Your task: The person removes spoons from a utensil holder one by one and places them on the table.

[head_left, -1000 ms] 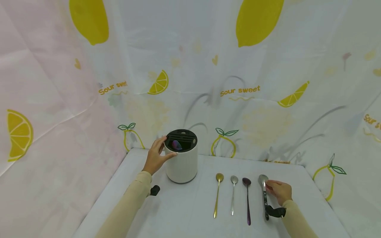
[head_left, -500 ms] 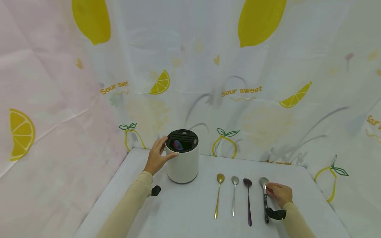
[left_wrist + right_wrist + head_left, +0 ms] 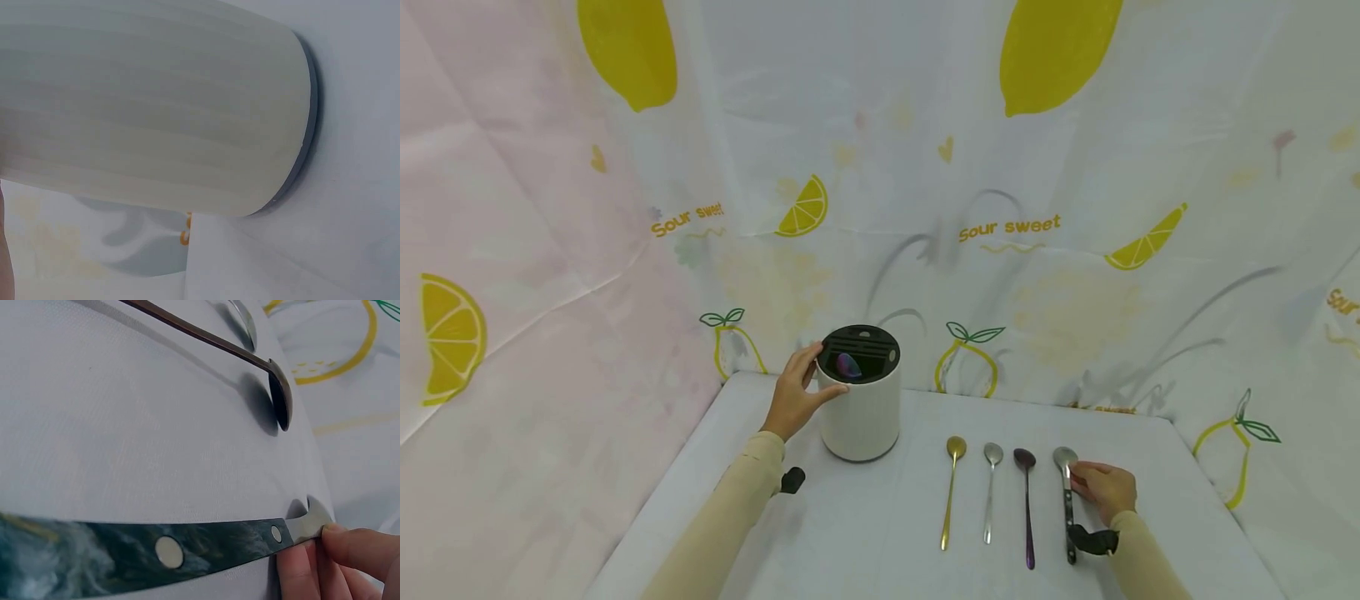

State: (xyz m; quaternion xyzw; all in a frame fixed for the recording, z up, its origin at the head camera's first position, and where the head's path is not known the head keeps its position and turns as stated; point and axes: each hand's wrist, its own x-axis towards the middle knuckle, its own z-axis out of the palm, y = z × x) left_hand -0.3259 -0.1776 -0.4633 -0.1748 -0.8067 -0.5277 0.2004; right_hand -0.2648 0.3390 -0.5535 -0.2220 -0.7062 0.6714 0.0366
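Note:
A white cylindrical utensil holder point(image 3: 860, 421) with a black slotted top stands upright at the table's left part. My left hand point(image 3: 795, 398) grips its upper rim, thumb at the front and fingers at the left side. In the left wrist view the holder's ribbed wall point(image 3: 156, 106) fills most of the picture. On the right, my right hand point(image 3: 1105, 487) pinches a silver spoon point(image 3: 1066, 462) at its neck, below the bowl. The spoon's dark marbled handle point(image 3: 125, 556) with round rivets shows close up in the right wrist view.
Left of the held spoon lie a dark purple spoon point(image 3: 1027, 508), a silver spoon point(image 3: 989, 492) and a gold spoon point(image 3: 951, 492), side by side with bowls away from me. Behind the white table point(image 3: 850, 533) hangs a lemon-print cloth point(image 3: 880, 250).
My right hand and the spoon it pinches have shifted slightly toward me since a second ago. The left hand and the holder stay as they were.

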